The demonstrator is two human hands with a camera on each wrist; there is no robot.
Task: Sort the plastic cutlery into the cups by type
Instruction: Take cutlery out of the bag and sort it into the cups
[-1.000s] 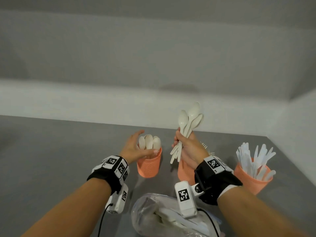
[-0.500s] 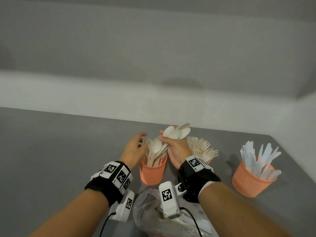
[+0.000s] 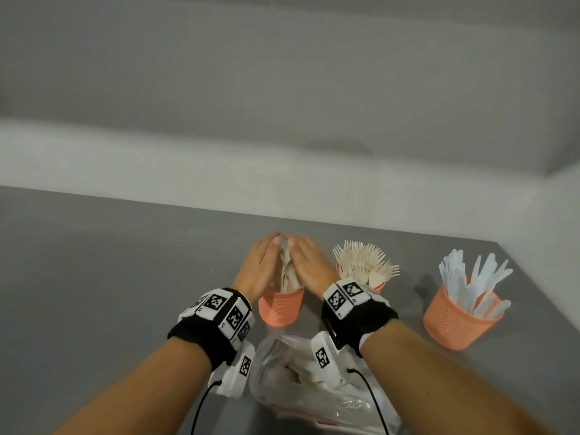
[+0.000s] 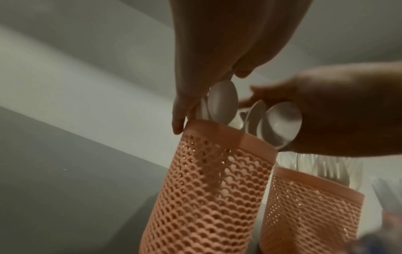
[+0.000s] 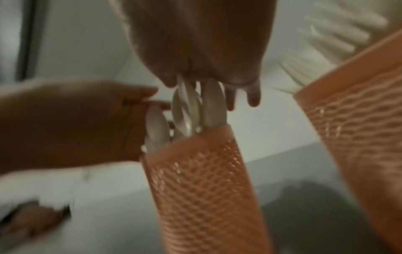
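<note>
The spoons (image 4: 222,103) are stood bowls-up in the left cup (image 3: 281,306), which is set on the grey table (image 3: 94,277); their bowls are seen above the rim in both wrist views, bunched between the two hands. They are judged to be light, thin and fairly stiff, with smooth bowls that may slip past one another, so a bundle is best taken round the handles, or steadied from both sides at the bowls as is being done here. The cup, a perforated orange one, is likely light too and could be tipped if the bundle is pushed sideways. The left hand (image 3: 259,270) is held at the left of the bowls with fingers straight and close together, its thumb down near the cup's rim in the left wrist view; the right hand (image 3: 309,266) is set opposite it, fingers likewise extended, and the fingertips nearly meet above the spoons. Neither grip is seen to curl round anything: both are flat and pressed toward the bundle. Both forearms are reached forward from the near edge, wrists banded with marker blocks. To the right stands a cup of forks (image 3: 365,266), and further right a cup of knives (image 3: 470,287). A clear bag (image 3: 301,394) with more white cutlery lies nearest, between the forearms.
</note>
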